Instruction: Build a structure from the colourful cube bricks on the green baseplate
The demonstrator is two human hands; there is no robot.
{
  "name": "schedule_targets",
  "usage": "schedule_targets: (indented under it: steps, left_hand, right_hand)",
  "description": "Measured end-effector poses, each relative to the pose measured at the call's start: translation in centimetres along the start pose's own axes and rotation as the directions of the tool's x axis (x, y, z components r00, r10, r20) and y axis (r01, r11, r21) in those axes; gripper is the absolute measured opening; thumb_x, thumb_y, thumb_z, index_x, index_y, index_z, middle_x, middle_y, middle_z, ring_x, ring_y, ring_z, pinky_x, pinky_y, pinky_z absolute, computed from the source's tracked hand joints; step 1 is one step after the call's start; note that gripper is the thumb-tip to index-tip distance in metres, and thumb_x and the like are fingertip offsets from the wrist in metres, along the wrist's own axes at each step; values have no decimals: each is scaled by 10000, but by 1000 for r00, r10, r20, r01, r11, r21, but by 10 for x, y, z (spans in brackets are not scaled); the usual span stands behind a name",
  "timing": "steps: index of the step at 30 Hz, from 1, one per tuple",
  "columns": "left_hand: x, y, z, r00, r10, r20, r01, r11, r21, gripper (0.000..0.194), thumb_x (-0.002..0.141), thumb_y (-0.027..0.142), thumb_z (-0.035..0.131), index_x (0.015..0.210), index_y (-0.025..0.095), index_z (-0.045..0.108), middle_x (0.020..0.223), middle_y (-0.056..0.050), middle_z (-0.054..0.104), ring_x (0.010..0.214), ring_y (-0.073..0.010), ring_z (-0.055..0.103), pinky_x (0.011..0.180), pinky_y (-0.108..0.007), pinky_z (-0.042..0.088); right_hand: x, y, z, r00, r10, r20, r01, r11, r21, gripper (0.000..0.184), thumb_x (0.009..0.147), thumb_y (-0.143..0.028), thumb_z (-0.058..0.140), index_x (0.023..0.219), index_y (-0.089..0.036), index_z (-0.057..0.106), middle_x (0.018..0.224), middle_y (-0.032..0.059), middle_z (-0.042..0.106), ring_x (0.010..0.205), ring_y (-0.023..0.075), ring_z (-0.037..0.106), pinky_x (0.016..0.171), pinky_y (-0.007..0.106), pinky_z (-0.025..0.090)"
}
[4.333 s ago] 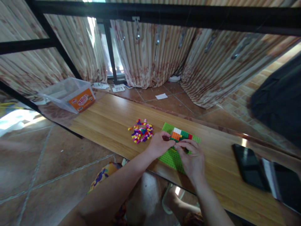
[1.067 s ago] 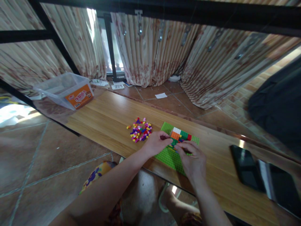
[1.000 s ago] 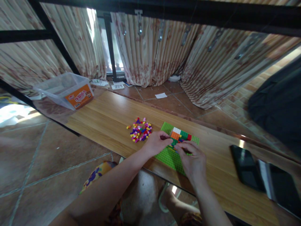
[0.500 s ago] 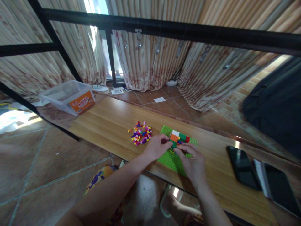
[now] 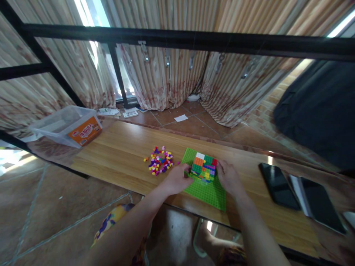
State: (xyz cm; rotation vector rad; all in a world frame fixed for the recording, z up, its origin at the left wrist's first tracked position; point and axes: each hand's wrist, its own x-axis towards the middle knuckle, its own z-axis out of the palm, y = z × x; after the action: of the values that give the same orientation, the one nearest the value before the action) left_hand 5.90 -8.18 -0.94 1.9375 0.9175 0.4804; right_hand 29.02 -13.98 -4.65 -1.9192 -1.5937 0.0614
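Observation:
A bright green studded baseplate [image 5: 210, 192] lies on the wooden table [image 5: 119, 147]. On it stands a block of small coloured bricks [image 5: 203, 168], white, orange, green, yellow and purple. My left hand [image 5: 176, 179] rests against the block's left side with its fingers curled at the bricks. My right hand [image 5: 229, 175] presses on the block's right side and the plate's edge. Both hands flank the block. A loose pile of small coloured bricks [image 5: 159, 164] lies just left of the plate.
A clear plastic tub with an orange label [image 5: 66, 125] sits at the table's far left end. Two dark phones [image 5: 279, 181] [image 5: 318, 205] lie at the right. A black metal frame [image 5: 177, 37] crosses overhead. Curtains hang behind; tiled floor lies below.
My hands have parted from the top of the bricks to either side of the block, which now shows in full. The camera has tilted up and swung right.

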Motion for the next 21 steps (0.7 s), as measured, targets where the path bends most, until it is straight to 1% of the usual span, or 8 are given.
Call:
schedule_targets:
  steps: [2, 5, 8, 10, 13, 15, 19, 21]
  left_hand:
    - [4, 2, 4, 1000, 14, 0, -14, 1000, -24, 297, 700, 114, 608, 990, 131, 671, 954, -68, 719, 818, -185, 662, 746, -287, 534]
    - [11, 3, 10, 998, 6, -61, -9, 999, -45, 437, 695, 63, 579, 1123, 131, 633, 1048, -87, 707, 850, -189, 673, 774, -303, 550]
    - [17, 1, 14, 989, -19, -148, 10, 998, -61, 598, 678, -8, 533, 1263, 117, 544, 1224, -138, 642, 943, -200, 680, 835, -320, 559]
    - [20, -1, 16, 984, -13, -178, 0, 997, -73, 649, 672, -40, 506, 1302, 116, 506, 1319, -158, 580, 1027, -205, 667, 883, -320, 555]
    - [24, -5, 18, 982, 3, -189, -18, 997, -76, 651, 689, -59, 469, 1314, 120, 487, 1349, -159, 554, 1063, -200, 660, 922, -327, 549]
    - [26, -8, 19, 980, 14, -197, -27, 998, -62, 622, 705, -64, 449, 1298, 115, 496, 1327, -156, 573, 1040, -194, 669, 926, -334, 550]
    - [26, -11, 14, 968, 35, -249, -36, 999, -1, 543, 740, -63, 422, 1239, 117, 534, 1264, -145, 620, 949, -171, 688, 886, -331, 560]
    - [25, -12, 5, 953, 29, -300, -11, 998, 62, 478, 764, -45, 438, 1193, 121, 568, 1190, -133, 659, 944, -177, 684, 880, -333, 556]
  right_hand:
    - [-1, 0, -4, 1000, 2, 19, -1, 998, -60, 415, 955, -346, 322, 1034, -177, 692, 981, 123, 719, 882, 250, 635, 852, 418, 463]
    - [-5, -3, -16, 993, 107, 55, -96, 979, -180, 405, 949, -316, 332, 1034, -178, 703, 991, 122, 723, 867, 239, 646, 803, 369, 459]
    - [-12, -9, -29, 947, 287, 147, -224, 914, -338, 372, 937, -292, 372, 993, -189, 726, 919, 114, 732, 781, 215, 656, 692, 306, 427]
    - [-17, -14, -36, 909, 357, 215, -262, 890, -373, 355, 927, -284, 396, 942, -191, 739, 866, 110, 735, 751, 213, 660, 640, 291, 401]
    - [-23, -19, -43, 878, 373, 299, -290, 913, -287, 348, 917, -278, 408, 889, -200, 745, 804, 82, 738, 726, 207, 665, 609, 279, 383]
    - [-24, -19, -45, 869, 380, 318, -312, 918, -245, 350, 913, -284, 406, 871, -203, 745, 774, 68, 736, 708, 205, 665, 599, 277, 377]
    - [-23, -16, -44, 891, 382, 245, -314, 909, -276, 339, 908, -288, 409, 943, -196, 734, 836, 85, 742, 752, 222, 673, 611, 283, 382]
    - [-23, -14, -40, 899, 349, 267, -271, 919, -288, 328, 909, -278, 408, 963, -196, 722, 832, 88, 740, 743, 218, 673, 604, 279, 379]
